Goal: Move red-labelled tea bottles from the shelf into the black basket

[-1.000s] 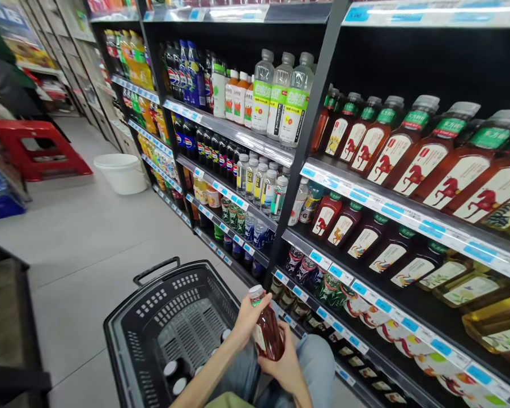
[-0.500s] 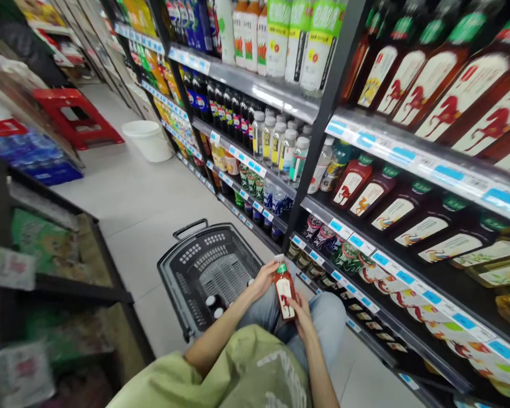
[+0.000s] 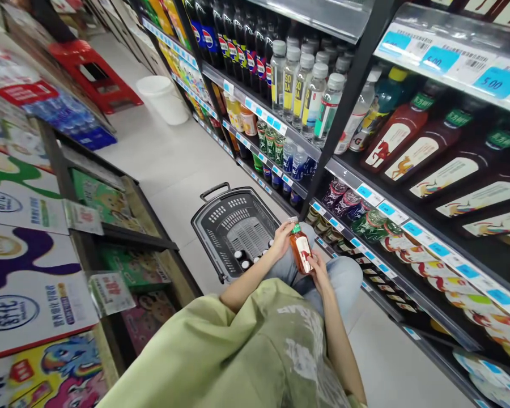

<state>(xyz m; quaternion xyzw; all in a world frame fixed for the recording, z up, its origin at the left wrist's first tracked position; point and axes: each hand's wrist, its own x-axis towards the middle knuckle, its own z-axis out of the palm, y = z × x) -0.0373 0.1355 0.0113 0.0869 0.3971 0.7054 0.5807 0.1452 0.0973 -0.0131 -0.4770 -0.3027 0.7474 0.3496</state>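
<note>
A bottle of reddish-brown tea [image 3: 301, 252] with a green neck band and a cream label is held over my lap, tilted. My left hand [image 3: 283, 239] is closed around its upper part, near the white cap. At the lower end, my right hand [image 3: 318, 270] grips the bottle with the fingers along its side. Just left of my knees stands a black shopping basket [image 3: 210, 226] on the floor. Several bottles with white caps [image 3: 241, 256] are inside it, partly hidden behind my left arm.
Drink shelves [image 3: 323, 170] rise on the right, holding soda water bottles [image 3: 301, 90], cola and larger tea bottles [image 3: 391, 136]. Stacked cartons [image 3: 29, 272] line the left. A white bucket [image 3: 164, 99] and a red stool [image 3: 93, 73] stand farther along the aisle.
My view has tilted downward and shifted left, so the basket, my hands and the shelves appear farther right and higher. Both hands still hold the tea bottle, now turned slightly more.
</note>
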